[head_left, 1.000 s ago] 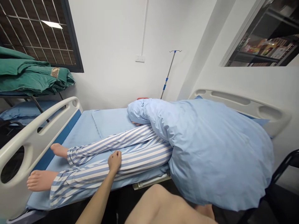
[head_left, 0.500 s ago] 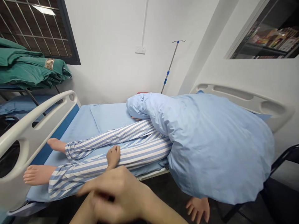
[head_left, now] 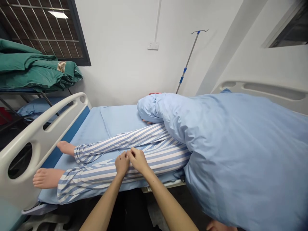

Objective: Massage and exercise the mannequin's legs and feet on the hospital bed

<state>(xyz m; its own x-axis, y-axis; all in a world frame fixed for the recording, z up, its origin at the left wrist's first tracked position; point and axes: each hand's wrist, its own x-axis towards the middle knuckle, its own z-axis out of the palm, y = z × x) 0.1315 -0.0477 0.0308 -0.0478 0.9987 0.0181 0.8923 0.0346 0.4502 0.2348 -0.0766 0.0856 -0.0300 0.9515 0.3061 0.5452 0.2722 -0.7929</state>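
Blue-and-white striped trousers (head_left: 101,173) cover the legs of a lying figure, which looks like a training manikin. Its bare feet (head_left: 48,178) point to the left. My left hand (head_left: 122,163) is closed over the nearer leg around the knee, fingers curled out of sight. Close beside it, nearly touching, my right hand (head_left: 139,159) is also closed, thumb and fingers bent together on the same leg. What either hand pinches, if anything, is hidden. A light blue quilt (head_left: 221,138) is bunched over the figure's upper body and hangs off the near side.
The bed has a blue mattress (head_left: 117,114), a pale footboard (head_left: 43,128) and a headboard (head_left: 271,89). An IV pole (head_left: 189,61) stands behind it. Green folded bedding (head_left: 40,70) lies at the left. Below the quilt, part of a manikin hand (head_left: 218,225) shows.
My right hand has moved from the near foreground up and away onto the striped leg, beside my left hand. My left hand stays at the knee. The view has shifted slightly.
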